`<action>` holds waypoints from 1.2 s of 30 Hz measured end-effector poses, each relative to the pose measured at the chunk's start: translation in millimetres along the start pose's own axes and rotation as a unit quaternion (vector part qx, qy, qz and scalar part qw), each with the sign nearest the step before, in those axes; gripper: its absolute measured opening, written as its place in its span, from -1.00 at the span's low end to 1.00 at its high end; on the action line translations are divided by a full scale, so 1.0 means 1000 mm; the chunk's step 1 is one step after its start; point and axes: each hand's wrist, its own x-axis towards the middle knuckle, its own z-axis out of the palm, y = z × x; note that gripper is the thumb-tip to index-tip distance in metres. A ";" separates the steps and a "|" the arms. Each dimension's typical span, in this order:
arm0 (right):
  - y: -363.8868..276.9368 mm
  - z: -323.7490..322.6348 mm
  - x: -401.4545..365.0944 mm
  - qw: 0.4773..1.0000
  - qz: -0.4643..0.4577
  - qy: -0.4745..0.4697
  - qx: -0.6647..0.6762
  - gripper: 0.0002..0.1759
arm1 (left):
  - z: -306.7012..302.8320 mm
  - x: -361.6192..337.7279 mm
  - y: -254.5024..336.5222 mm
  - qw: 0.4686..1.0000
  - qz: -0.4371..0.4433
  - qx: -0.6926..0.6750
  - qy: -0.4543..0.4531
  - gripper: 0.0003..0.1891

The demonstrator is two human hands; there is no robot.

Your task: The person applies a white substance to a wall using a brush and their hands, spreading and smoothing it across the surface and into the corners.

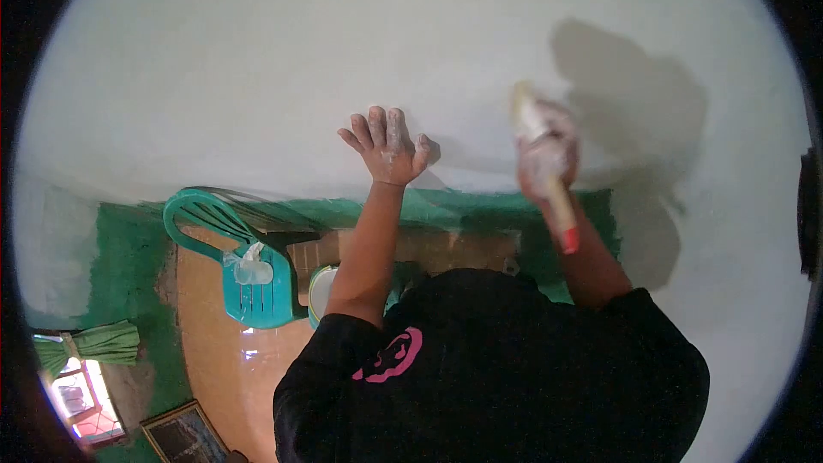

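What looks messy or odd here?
Both hands are smeared with pale paint: the left hand pressed flat on the pale painted wall, the right hand gripping the wooden paintbrush with a red-tipped handle. Below, the green strip of wall has a ragged edge. No spill shows.

A pale off-white wall (257,60) is filling the upper frame, with a green band (129,249) running across the middle. White paint is speckling the left hand (387,147) at centre and coating the right hand (549,154) at right, which is gripping a brush (555,193) with a tan handle and red tip. A black shirt (514,360) bearing a pink logo (390,356) is showing at the bottom. At left, a teal chair (257,300) is contrasting with a glossy orange-brown floor (223,360), and a green curtain (94,345) is showing at lower left.
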 end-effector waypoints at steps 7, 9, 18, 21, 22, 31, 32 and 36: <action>0.025 -0.003 -0.031 0.884 0.041 -0.144 -0.444 -0.72 | -0.001 -0.009 0.001 0.998 -0.041 0.021 -0.037 -0.36; 0.012 0.006 -0.017 0.936 0.039 -0.093 -0.337 -0.76 | -0.001 -0.013 0.000 0.997 -0.056 0.015 -0.052 -0.36; 0.005 0.026 0.008 0.846 -0.279 -0.088 -0.446 -0.76 | 0.007 -0.022 0.003 0.998 -0.054 -0.010 -0.039 -0.25; 0.027 0.008 -0.020 0.849 -0.228 -0.143 -0.455 -0.82 | 0.006 -0.024 0.004 0.995 -0.080 -0.015 -0.058 -0.30; 0.031 -0.001 -0.033 0.894 -0.030 -0.095 -0.437 -0.84 | 0.004 -0.022 0.005 0.993 -0.085 -0.016 -0.076 -0.30; 0.002 0.039 0.011 0.926 -0.205 -0.044 -0.313 -0.70 | 0.011 -0.031 0.004 0.995 -0.082 -0.014 -0.056 -0.35; -0.009 0.048 0.020 0.892 -0.253 -0.028 -0.374 -0.75 | 0.013 -0.033 0.004 0.995 -0.084 -0.014 -0.057 -0.35; 0.007 0.022 0.021 0.810 -0.361 -0.072 -0.456 -0.79 | 0.011 -0.033 0.005 0.994 -0.086 -0.002 -0.062 -0.37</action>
